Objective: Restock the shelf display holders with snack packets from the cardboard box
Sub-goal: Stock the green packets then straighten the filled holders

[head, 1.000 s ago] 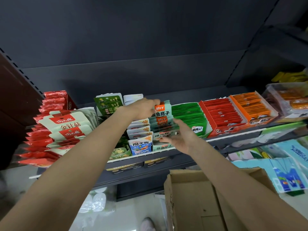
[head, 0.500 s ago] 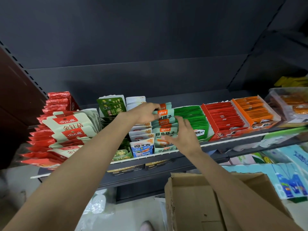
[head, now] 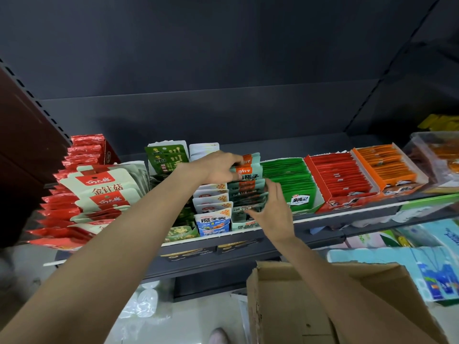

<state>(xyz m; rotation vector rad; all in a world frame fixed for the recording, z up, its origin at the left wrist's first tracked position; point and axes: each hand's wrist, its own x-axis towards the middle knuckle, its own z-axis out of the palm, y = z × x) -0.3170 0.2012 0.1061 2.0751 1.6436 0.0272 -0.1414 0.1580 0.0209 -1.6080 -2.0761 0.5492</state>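
Note:
A row of pale teal snack packets with orange labels (head: 248, 173) stands in a display holder at the middle of the dark shelf (head: 347, 217). My left hand (head: 216, 167) grips the tops of the rear packets in that row. My right hand (head: 270, 209) presses against the row's right side and pinches the front packets, which look blurred. The open cardboard box (head: 298, 306) sits low at the right under my right forearm; its contents are hidden.
White-and-blue packets (head: 213, 220) fill the holder just left of the teal row. Green (head: 290, 182), red (head: 340, 177) and orange (head: 385, 167) boxes line the shelf to the right. Red and cream mushroom packs (head: 99, 189) pile at the left. Blue packages (head: 434, 271) sit below right.
My right hand rose from the holder's front lip onto the right side of the teal row. My left hand stayed gripping the rear packets. The front packets have shifted and tilted.

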